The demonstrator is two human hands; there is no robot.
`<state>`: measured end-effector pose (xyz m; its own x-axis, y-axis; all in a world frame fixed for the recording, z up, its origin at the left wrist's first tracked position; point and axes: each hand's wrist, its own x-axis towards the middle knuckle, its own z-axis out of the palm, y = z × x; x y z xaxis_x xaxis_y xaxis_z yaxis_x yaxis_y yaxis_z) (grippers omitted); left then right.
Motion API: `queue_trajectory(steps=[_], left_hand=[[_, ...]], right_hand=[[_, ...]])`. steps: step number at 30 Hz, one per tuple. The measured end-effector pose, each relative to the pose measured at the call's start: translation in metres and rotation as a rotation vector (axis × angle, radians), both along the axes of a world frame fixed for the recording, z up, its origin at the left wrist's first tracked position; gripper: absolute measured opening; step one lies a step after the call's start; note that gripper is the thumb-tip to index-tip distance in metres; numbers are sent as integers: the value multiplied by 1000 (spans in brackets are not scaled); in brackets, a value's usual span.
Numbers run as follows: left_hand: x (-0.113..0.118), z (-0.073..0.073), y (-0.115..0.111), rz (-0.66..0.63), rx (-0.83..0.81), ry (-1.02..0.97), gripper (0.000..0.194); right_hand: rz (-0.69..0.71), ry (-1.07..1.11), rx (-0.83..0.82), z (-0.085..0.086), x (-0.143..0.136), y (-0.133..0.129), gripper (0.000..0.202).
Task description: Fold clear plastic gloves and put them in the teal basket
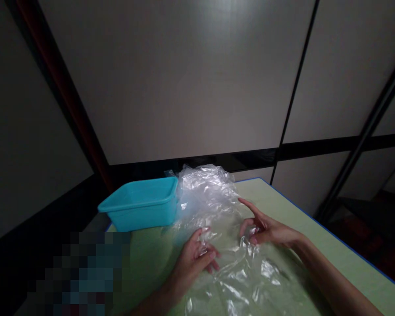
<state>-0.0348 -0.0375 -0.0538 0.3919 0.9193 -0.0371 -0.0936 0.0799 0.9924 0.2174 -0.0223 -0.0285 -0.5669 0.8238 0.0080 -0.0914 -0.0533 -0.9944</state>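
Clear crinkled plastic film (240,281) spreads over the green tabletop, from the near edge of the view up to a heap of clear plastic (207,184) at the back. My left hand (195,256) is at the film's left side, its thumb and fingers curled with a fold of the plastic between them. To the right, my right hand (263,228) pinches another bit of film between the thumb and curled fingers, while its index finger points out toward the heap.
A turquoise plastic basin (141,204) stands at the table's back left, beside the heap. The green table (319,237) has a blue edge. Behind it rise pale cabinet panels (197,87) with black strips. A blurred-out patch lies at lower left.
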Motion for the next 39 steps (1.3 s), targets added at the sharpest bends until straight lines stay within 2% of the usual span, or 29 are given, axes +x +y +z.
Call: queue_trajectory(steps=[2,4,6,7,9,11,14,16,21,24,26,28,30,31,33,35,36,37,39], left_hand=[[0,-1,5,172,69,29,54],[-2,-2,9,285,109,64,49],[-4,-2,11,307,129,108,48],[-4,-2,11,289,132,131,49],[-5,0,8,227,128,170,53],[-4,3,5,172,113,195,57],[-3,6,2,128,100,216,61],[-3,7,1,97,91,244,63],[-8,6,4,-47,42,357,79],[-15,4,10,-114,43,430,82],[-18,5,16,-24,146,464,71],[-20,8,20,163,354,500,58],[-18,12,19,318,603,535,45],[-16,15,15,342,703,543,40],[-9,18,1,274,794,539,33],[0,18,-19,92,719,546,37],[3,18,-29,0,659,556,40],[7,16,-38,-92,594,576,43],[10,14,-50,-258,525,609,52]], right_hand=[[154,-61,1,3,7,-2,105],[320,-104,-29,3,13,-3,102],[433,-95,-65,1,14,-2,100],[439,-70,-73,-1,14,-1,98],[335,2,-59,-6,10,1,92],[145,60,-2,-10,5,4,82],[-55,50,84,-12,1,8,70],[-58,-21,108,-11,3,9,65],[43,-220,68,-3,18,4,52],[89,-272,-16,0,26,-4,56],[132,-271,-94,2,31,-10,60],[164,-301,-165,5,34,-15,59],[128,-372,-116,7,34,-16,49],[71,-406,-27,9,33,-15,42],[-110,-437,223,13,27,-12,26],[-274,-389,417,17,14,-10,14],[-304,-341,453,19,6,-10,12],[-288,-281,450,21,-3,-11,10],[-142,-169,353,22,-21,-17,10]])
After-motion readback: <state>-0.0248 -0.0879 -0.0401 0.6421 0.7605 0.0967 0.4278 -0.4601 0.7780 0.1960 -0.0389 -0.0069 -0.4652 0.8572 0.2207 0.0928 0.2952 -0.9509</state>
